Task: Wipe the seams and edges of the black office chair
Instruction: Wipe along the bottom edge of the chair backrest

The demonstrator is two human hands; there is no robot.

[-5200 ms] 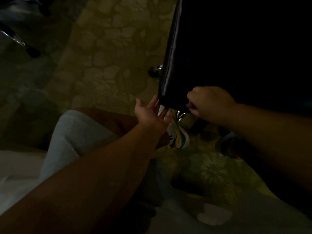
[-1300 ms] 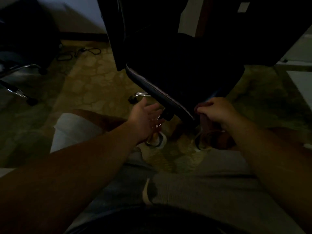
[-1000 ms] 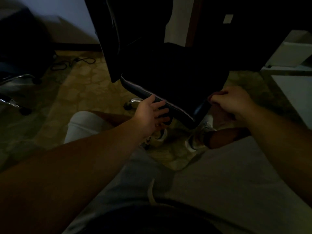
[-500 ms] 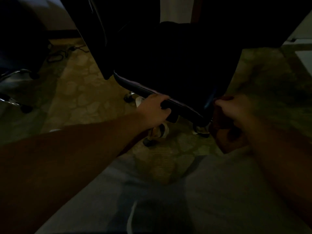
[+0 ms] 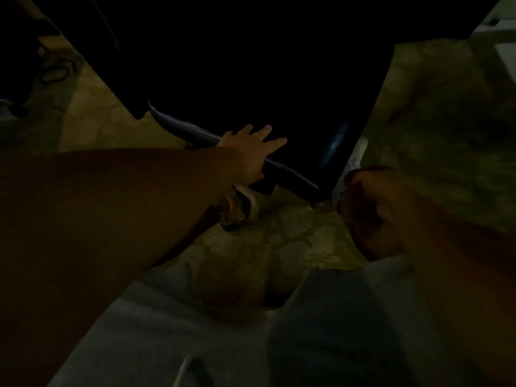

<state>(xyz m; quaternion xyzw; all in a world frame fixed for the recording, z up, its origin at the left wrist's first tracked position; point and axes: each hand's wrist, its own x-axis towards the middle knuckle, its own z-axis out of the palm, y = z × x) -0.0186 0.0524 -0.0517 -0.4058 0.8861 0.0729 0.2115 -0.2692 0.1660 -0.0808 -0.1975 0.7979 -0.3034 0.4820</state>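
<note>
The black office chair (image 5: 251, 74) fills the top of the dim view, with its glossy seat edge (image 5: 290, 177) running down to a corner near the middle. My left hand (image 5: 251, 149) rests on that front edge, fingers spread flat over the seat. My right hand (image 5: 371, 202) is curled into a fist just right of the seat corner, a little below it. It is too dark to tell whether it holds a cloth.
Patterned carpet (image 5: 279, 241) lies under the chair. A chair caster (image 5: 237, 210) sits below my left wrist. Cables (image 5: 55, 71) lie at the far left. My knees in light shorts (image 5: 307, 331) fill the bottom. Pale furniture (image 5: 502, 29) stands at top right.
My left hand has opened from gripping the seat edge and now lies flat on top. My right hand has dropped slightly below the seat corner. The view moved closer.
</note>
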